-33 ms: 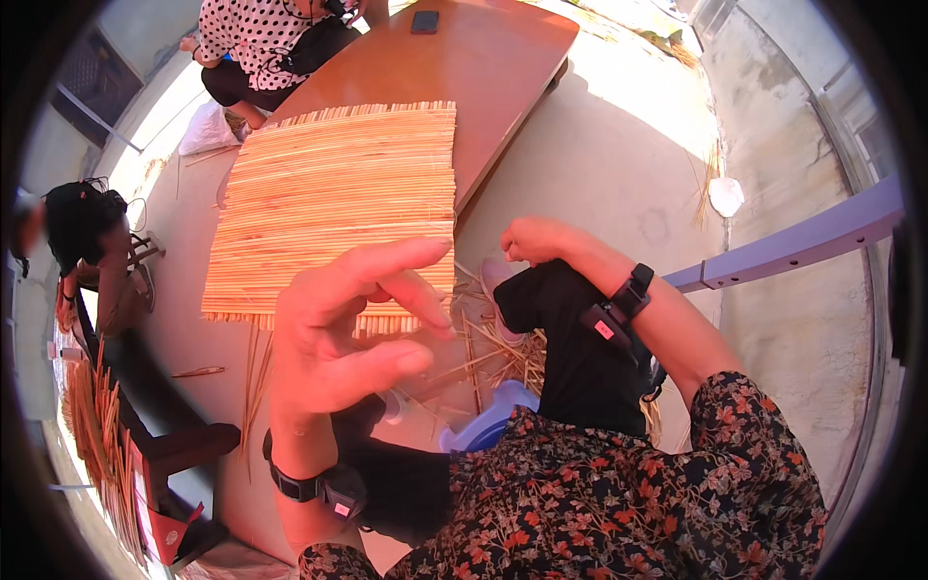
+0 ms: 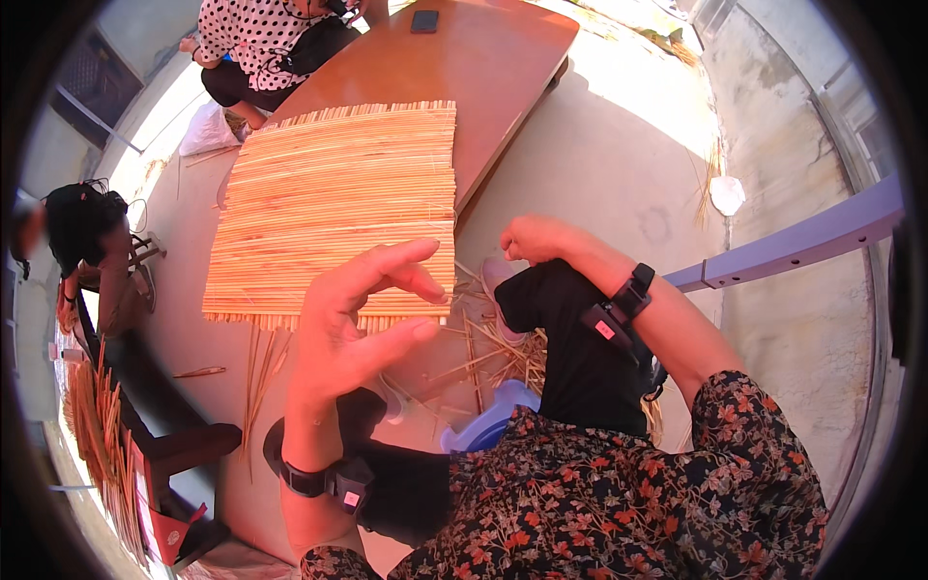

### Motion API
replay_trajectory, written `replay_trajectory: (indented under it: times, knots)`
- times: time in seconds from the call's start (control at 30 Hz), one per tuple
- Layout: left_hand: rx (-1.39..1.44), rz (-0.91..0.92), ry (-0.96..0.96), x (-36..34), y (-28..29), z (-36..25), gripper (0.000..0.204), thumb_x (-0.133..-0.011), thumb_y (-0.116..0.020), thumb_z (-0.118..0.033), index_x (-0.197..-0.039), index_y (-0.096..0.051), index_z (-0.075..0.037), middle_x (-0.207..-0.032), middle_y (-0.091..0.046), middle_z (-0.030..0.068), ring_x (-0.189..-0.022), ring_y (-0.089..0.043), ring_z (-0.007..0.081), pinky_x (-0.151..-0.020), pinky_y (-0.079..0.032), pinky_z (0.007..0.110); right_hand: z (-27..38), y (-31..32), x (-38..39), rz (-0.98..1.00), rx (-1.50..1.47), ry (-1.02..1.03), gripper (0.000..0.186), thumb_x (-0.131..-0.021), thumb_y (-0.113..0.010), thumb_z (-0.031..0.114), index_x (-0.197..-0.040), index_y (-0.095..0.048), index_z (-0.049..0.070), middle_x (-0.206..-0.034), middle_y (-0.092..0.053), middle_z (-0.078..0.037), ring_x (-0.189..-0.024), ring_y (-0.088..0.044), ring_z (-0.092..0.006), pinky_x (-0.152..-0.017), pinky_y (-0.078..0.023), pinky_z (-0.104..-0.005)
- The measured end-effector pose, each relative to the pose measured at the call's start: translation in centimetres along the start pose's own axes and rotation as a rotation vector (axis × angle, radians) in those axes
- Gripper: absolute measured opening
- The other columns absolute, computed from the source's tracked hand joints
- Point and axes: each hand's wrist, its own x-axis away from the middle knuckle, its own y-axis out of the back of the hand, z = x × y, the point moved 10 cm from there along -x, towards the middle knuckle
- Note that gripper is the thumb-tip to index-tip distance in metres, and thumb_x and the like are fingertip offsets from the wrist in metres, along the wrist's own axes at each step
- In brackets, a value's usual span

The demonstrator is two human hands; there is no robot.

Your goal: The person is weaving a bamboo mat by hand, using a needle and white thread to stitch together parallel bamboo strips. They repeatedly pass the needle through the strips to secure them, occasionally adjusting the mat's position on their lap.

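A mat of thin straw-coloured stalks [image 2: 333,203] lies across the near end of the reddish-brown table, its near edge reaching past the tabletop. My left hand [image 2: 353,314] is raised in front of the mat's near edge. Its thumb and fingers are spread into a wide curve with nothing between them. Over my bent right knee rests my right hand [image 2: 532,239], its fingers curled in and no object showing in them. Dark straps with small boxes circle both of my forearms.
Loose stalks [image 2: 517,362] litter the floor by my shoe, beside a blue plastic basin [image 2: 488,416]. A dark phone lies on the table [image 2: 493,58]. Another person in a dotted top [image 2: 256,43] sits at the far left. More stalks [image 2: 101,425] lean on a dark bench. A purple bar [image 2: 783,246] extends on the right.
My left hand has shifted slightly to the right, and the gap between its thumb and fingers is wider. The right hand and the mat look unmoved.
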Motion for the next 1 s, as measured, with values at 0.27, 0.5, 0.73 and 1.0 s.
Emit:
replay_trajectory:
  times: [0.27,0.5,0.73,1.0]
  knots:
    - [-1.130,0.099,0.094,3.9,-4.8,12.6,0.098,-0.066,-0.086,-0.025,-0.148,-0.035,-0.005,-0.152,-0.038,0.0170,-0.145,-0.031,0.0323,-0.118,-0.020,0.055,0.8,-0.6,-0.8,-0.054,-0.011,0.042,0.019,-0.085,-0.066,0.021,-0.094,-0.073,0.007,-0.081,-0.071,-0.014,-0.080,-0.069,-0.0296,-0.072,-0.052,-0.0436]
    - [-1.414,0.038,-0.005,5.0,-5.3,17.3,0.071,-0.078,-0.067,-0.009,-0.143,-0.041,-0.002,-0.150,-0.042,0.0157,-0.142,-0.036,0.0306,-0.118,-0.020,0.056,0.5,-2.0,-1.9,-0.072,0.068,0.074,0.019,-0.084,-0.067,0.023,-0.095,-0.073,0.009,-0.087,-0.072,-0.014,-0.088,-0.068,-0.0337,-0.075,-0.052,-0.0458]
    - [-1.448,-0.063,-0.078,5.5,-4.2,19.3,0.055,-0.085,-0.053,-0.008,-0.139,-0.047,-0.001,-0.145,-0.048,0.0151,-0.138,-0.042,0.0297,-0.116,-0.024,0.055,2.8,-2.0,-2.4,-0.050,0.161,0.127,0.023,-0.086,-0.066,0.022,-0.103,-0.071,0.007,-0.089,-0.071,-0.015,-0.089,-0.067,-0.0331,-0.077,-0.051,-0.0437]
    - [-1.382,-0.061,-0.088,7.9,-1.7,16.7,0.053,-0.088,-0.049,-0.013,-0.139,-0.047,0.000,-0.145,-0.046,0.0178,-0.138,-0.040,0.0345,-0.116,-0.027,0.053,9.4,-1.8,-1.2,-0.087,0.155,0.183,0.019,-0.085,-0.066,0.023,-0.095,-0.073,0.008,-0.091,-0.071,-0.016,-0.090,-0.066,-0.0364,-0.075,-0.051,-0.0472]
